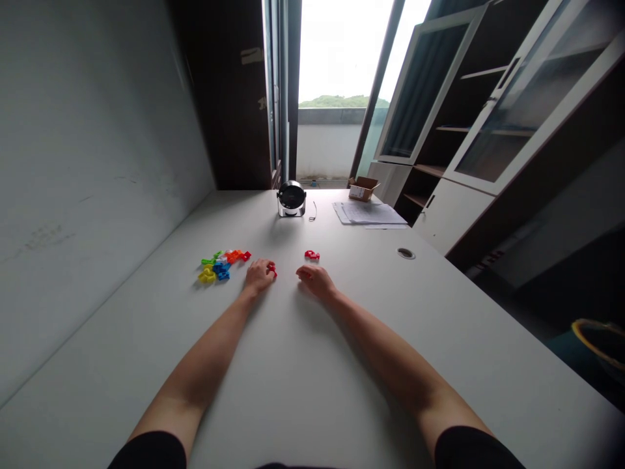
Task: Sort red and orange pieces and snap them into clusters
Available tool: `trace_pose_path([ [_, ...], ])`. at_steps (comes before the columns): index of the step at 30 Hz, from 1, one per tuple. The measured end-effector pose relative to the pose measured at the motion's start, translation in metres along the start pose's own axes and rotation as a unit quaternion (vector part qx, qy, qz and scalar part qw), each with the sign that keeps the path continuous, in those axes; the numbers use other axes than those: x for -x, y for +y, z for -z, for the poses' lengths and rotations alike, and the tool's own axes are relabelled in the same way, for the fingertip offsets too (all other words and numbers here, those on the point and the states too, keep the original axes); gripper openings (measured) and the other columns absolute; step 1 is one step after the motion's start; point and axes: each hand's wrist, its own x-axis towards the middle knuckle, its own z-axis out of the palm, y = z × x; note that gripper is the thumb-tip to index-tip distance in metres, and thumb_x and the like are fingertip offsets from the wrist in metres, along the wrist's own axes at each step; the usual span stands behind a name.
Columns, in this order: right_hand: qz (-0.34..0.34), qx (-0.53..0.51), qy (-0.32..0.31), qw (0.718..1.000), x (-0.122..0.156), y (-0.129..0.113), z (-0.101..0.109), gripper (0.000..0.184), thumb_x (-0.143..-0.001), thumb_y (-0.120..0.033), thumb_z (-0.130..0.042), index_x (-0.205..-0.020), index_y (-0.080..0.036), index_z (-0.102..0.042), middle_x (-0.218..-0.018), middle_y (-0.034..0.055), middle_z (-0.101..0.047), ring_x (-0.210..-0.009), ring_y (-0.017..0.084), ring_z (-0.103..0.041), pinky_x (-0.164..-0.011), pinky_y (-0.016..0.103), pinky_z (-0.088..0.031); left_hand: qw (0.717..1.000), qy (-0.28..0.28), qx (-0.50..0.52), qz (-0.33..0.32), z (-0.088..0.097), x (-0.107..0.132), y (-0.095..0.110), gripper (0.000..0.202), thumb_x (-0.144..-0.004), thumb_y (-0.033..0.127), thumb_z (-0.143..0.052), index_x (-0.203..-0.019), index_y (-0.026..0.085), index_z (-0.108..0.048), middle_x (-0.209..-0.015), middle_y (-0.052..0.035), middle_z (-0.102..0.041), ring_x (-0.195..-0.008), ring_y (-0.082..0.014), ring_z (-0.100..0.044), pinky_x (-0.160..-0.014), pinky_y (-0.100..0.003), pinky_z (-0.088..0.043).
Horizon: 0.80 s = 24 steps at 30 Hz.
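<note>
The left hand (258,275) rests on the white surface (303,371) with its fingers curled. A small red piece (272,270) sits right at those fingertips. The fingers touch it or almost touch it, but they may hide part of it, so I cannot tell if the hand is gripping it.

The right hand (316,281) lies low and loose on the surface. It seems to hold nothing. A second red piece (311,255) sits just ahead of it, not touching it.

A heap of plastic pieces (219,266) in yellow, green, blue, orange and red lies just left of the left hand, close enough to reach with ease. The pieces lie on top of each other, so their shapes are hard to see, and I cannot count them.

Far ahead stand a round black and silver device (291,198), a stack of papers (366,213) and a cardboard box (364,189). They are well away from the hands. The words on the papers are too small to read.
</note>
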Motion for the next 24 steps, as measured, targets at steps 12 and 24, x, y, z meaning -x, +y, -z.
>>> trace_pose_path([
  [12,0.013,0.029,0.034,0.999,0.001,0.000,0.007,0.017,-0.093,-0.020,-0.054,-0.094,-0.022,-0.071,-0.084,0.0020,-0.071,-0.073,0.014,-0.062,-0.073,0.024,-0.044,0.992,-0.089,0.029,-0.082,0.004,0.006,0.017,0.021,-0.082,0.022,-0.061,-0.098,0.024,-0.074,-0.110,-0.0063,-0.066,-0.108,-0.0234,-0.056,-0.097,-0.037,-0.043],
  [24,-0.019,0.017,0.059,0.998,0.001,0.010,0.007,0.020,-0.095,-0.024,-0.051,-0.093,-0.022,-0.071,-0.078,0.0005,-0.071,-0.069,0.013,-0.064,-0.072,0.023,-0.046,0.977,-0.131,0.055,-0.157,0.009,0.017,0.043,0.024,-0.083,0.040,-0.068,-0.102,0.026,-0.073,-0.096,-0.0056,-0.065,-0.097,-0.0222,-0.057,-0.094,-0.034,-0.043],
])
